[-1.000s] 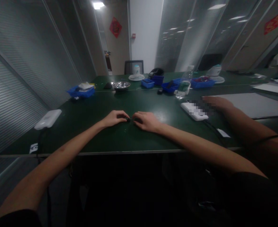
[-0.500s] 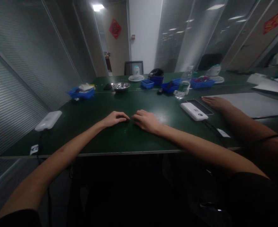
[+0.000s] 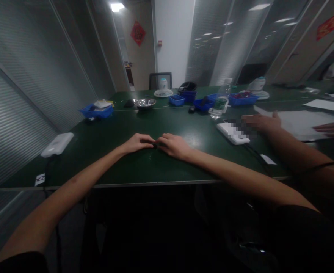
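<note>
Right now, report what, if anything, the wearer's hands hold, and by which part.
The left hand pinches a dark thing; by which part is too small to tell. Whether the right hand also grips it cannot be told.

- Left arm [image 3: 78, 185]: reaches obliquely inward across the near edge of the table [image 3: 121, 172], its upper part on the person's side of that edge.
- Left wrist [image 3: 120, 150]: nearly straight, above the table.
- Left hand [image 3: 137, 143]: low over the table; thumb and forefinger arch into a pinch, their tips close together.
- Right arm [image 3: 235, 170]: crosses the table's near edge obliquely, mirroring the left.
- Right hand [image 3: 174, 145]: low over the table, back upward, fingers bent, tips beside those opposite; its grip is partly hidden.
</note>
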`<state>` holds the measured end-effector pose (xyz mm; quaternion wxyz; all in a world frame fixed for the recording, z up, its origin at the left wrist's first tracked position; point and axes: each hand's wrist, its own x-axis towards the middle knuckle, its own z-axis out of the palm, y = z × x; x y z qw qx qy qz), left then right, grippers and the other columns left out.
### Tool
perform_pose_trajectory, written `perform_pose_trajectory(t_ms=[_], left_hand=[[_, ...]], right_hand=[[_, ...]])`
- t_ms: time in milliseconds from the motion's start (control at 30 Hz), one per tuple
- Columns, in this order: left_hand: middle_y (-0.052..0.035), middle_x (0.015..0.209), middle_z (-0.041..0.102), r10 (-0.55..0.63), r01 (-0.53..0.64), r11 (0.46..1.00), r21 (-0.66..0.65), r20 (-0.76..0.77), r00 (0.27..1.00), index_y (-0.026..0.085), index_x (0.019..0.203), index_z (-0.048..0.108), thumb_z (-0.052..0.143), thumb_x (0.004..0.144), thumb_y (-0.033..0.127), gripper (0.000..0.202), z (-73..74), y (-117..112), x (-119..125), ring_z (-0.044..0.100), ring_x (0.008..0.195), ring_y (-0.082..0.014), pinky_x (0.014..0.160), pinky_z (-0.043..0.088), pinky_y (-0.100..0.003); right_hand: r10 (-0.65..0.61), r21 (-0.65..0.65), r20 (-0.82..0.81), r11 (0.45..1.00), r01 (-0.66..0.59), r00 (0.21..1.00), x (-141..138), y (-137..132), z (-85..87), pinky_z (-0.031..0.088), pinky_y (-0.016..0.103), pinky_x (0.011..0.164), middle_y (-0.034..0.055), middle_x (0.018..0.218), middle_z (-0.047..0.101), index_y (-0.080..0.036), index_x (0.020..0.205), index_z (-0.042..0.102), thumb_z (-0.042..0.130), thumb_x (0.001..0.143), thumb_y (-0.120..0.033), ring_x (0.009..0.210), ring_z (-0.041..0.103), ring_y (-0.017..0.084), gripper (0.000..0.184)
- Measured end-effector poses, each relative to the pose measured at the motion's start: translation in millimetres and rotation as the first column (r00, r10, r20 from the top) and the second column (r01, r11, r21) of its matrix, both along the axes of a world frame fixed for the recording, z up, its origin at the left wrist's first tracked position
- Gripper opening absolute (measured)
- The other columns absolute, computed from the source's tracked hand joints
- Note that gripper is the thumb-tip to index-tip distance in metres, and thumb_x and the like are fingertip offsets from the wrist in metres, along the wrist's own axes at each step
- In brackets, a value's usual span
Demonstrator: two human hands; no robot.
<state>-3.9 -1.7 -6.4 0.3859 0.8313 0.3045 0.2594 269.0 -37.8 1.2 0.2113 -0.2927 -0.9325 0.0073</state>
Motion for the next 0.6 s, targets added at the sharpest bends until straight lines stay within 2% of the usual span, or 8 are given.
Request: perform_pose_trajectory(t_ms=[133,200,400,533,600], left_hand=[[-0.0097,0.113,0.076,0.023,-0.024,1.000,-0.019,-0.017,1.000,0.019,0.135,0.073,0.081,0.088,0.039,0.052,-3.8,3,-1,0.069,0.102,-0.0243,0.093,0.053,-0.038],[-0.0093,0.111,0.075,0.030,-0.029,0.999,0.015,-0.047,0.998,0.019,0.136,0.072,0.080,0.089,0.040,0.053,-3.6,4,-2,0.067,0.098,-0.0230,0.089,0.053,-0.037],[-0.0097,0.116,0.069,0.056,-0.021,0.969,0.244,-0.134,0.989,0.023,0.126,0.078,0.067,0.099,0.045,0.037,-0.9,3,-2,0.065,0.103,-0.0236,0.091,0.052,-0.036],[-0.0092,0.117,0.068,0.106,-0.039,0.946,0.323,-0.192,0.976,0.024,0.121,0.080,0.063,0.100,0.048,0.035,-0.4,8,-10,0.065,0.108,-0.0254,0.097,0.051,-0.039],[-0.0095,0.118,0.068,0.175,-0.085,0.931,0.355,-0.230,0.957,0.024,0.120,0.080,0.062,0.100,0.047,0.036,-0.4,16,-22,0.065,0.109,-0.0264,0.100,0.051,-0.040]], right_hand=[[-0.048,-0.048,-0.058,0.998,0.046,0.997,0,3,-3.0,0.044,0.030,0.077,0.0102,0.119,0.068,-0.019,0.132,0.060,0.052,0.108,-0.034,0.097,0.064,0.021,0.029],[-0.081,-0.064,-0.062,0.995,0.077,0.995,0,5,-4.0,0.044,0.030,0.078,0.0094,0.119,0.069,-0.020,0.131,0.061,0.053,0.107,-0.035,0.097,0.065,0.021,0.029],[-0.204,-0.121,0.001,0.972,0.203,0.979,1,5,-2.1,0.042,0.030,0.075,0.0065,0.111,0.073,-0.024,0.123,0.067,0.057,0.104,-0.038,0.093,0.066,0.022,0.026],[-0.245,-0.121,0.019,0.962,0.245,0.969,4,5,0.7,0.042,0.030,0.073,0.0067,0.114,0.074,-0.024,0.124,0.067,0.057,0.103,-0.039,0.092,0.067,0.022,0.027],[-0.262,-0.131,0.018,0.956,0.262,0.965,7,6,1.8,0.041,0.030,0.073,0.0065,0.114,0.074,-0.024,0.123,0.066,0.058,0.103,-0.039,0.091,0.067,0.022,0.026]])
